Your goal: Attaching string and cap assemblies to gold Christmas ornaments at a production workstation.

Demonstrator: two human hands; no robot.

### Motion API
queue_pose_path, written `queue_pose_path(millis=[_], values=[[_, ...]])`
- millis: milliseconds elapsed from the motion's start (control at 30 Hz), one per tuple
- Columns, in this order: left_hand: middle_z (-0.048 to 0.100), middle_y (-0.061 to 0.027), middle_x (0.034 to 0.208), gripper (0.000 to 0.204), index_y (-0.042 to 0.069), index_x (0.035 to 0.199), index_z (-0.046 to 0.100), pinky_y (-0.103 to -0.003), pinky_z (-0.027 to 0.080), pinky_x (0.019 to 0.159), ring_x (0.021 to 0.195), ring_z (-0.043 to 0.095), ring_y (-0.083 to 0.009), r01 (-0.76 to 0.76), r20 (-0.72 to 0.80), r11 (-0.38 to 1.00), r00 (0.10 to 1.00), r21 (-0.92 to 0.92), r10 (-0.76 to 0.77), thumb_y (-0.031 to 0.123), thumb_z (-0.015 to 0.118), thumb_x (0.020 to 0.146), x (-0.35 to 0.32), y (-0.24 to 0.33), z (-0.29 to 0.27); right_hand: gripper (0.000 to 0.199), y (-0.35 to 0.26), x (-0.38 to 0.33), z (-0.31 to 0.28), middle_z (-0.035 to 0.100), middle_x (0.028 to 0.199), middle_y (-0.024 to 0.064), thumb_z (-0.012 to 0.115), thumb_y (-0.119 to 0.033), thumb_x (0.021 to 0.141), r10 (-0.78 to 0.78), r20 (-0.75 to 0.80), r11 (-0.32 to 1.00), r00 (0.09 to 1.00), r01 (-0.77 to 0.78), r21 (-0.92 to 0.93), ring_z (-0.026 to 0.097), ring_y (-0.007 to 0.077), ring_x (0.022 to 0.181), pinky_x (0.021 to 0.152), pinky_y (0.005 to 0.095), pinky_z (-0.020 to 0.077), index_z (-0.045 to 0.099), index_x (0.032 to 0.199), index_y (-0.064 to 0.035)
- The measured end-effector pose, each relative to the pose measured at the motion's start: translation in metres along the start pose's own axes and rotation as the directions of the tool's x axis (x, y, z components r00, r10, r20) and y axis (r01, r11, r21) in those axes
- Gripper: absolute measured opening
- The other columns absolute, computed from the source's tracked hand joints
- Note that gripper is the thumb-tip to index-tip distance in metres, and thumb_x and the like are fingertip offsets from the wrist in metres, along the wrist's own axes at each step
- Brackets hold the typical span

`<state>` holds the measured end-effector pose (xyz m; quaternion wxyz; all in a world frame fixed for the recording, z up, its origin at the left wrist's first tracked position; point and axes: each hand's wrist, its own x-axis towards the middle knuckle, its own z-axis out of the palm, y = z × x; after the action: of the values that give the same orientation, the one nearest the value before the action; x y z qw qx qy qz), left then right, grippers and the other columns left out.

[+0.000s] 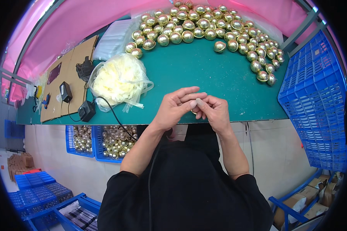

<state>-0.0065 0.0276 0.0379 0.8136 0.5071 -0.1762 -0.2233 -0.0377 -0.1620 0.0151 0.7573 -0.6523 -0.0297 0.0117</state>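
Above the table's front edge my left hand [175,107] and my right hand [216,111] meet, thumbs side by side. The fingers of both curl round something small, mostly hidden; only a thin yellowish edge shows beneath them, too little to name. Left of my hands lies a clear plastic bag [148,85] full of pale yellow ribbon-like strips [117,79]. Many shiny gold balls [187,36], each with a raised band, cover the back and right of the green table [177,69]. One gold ball [219,46] sits slightly forward of the rest.
Cardboard [71,77] at left bears black adapters [86,110] with a cable running toward me. Clear plastic sheets [113,38] lie behind. Blue crates [314,88] stack at the right edge. Under the table, blue baskets [97,144] hold more gold balls. Pink sheeting [100,11] hangs behind.
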Motion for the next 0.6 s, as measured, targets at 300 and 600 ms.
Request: queue_pose_path(millis=[300,600], values=[[0.076,-0.0190,0.115,0.034,-0.010,0.130,0.062,-0.032,0.059,0.091,0.100,0.072,-0.0169,-0.059,-0.188,0.987,0.978,0.152,0.087,0.010,0.066,0.104,0.003,-0.011,0.004,0.018,0.002,-0.004,0.004,0.076,0.082,0.0081,0.069,-0.016,0.101,0.011,0.020,1.000,1.000,-0.011,0.000,0.067,0.0084,0.063,0.052,0.0217,0.0452,0.074,0.091,-0.0012],[0.074,-0.0199,0.122,0.039,-0.008,0.135,0.059,-0.035,0.056,0.099,0.108,0.072,-0.0199,-0.082,-0.148,0.990,0.984,0.111,0.098,0.013,0.066,0.103,-0.001,-0.013,0.002,0.020,0.002,-0.003,0.007,0.076,0.080,0.0070,0.071,-0.018,0.101,-0.004,-0.017,1.000,1.000,0.004,0.006,0.067,0.0078,0.061,0.050,0.0212,0.0439,0.074,0.089,-0.0017]])
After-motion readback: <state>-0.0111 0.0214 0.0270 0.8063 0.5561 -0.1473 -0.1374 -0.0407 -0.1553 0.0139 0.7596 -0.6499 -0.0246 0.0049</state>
